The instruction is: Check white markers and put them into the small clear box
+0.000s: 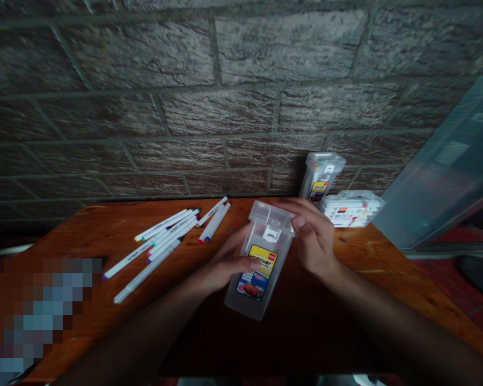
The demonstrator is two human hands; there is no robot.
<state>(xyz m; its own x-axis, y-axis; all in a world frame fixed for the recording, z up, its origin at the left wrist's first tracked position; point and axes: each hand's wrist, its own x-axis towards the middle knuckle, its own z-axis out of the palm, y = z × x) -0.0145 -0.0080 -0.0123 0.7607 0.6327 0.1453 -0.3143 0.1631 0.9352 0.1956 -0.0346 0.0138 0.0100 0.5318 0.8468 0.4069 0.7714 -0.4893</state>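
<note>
A translucent plastic marker case (247,311) with a yellow and blue label is held tilted above the wooden table. My left hand (227,265) wraps its side, the thumb lying across the label. At the lid end, my right hand (316,233) grips the upper right corner with thumb and fingers. The lid sits on the case, and no markers show through its cloudy walls. To the left, several white markers (161,236) with coloured ends lie loosely on the table.
Against the brick wall (225,112) stands another marker case (322,174). Beside it is a wider clear box of markers (352,209). The wooden table (92,230) meets the wall at the back. A translucent panel (438,155) rises at the right, and the lower left is pixelated.
</note>
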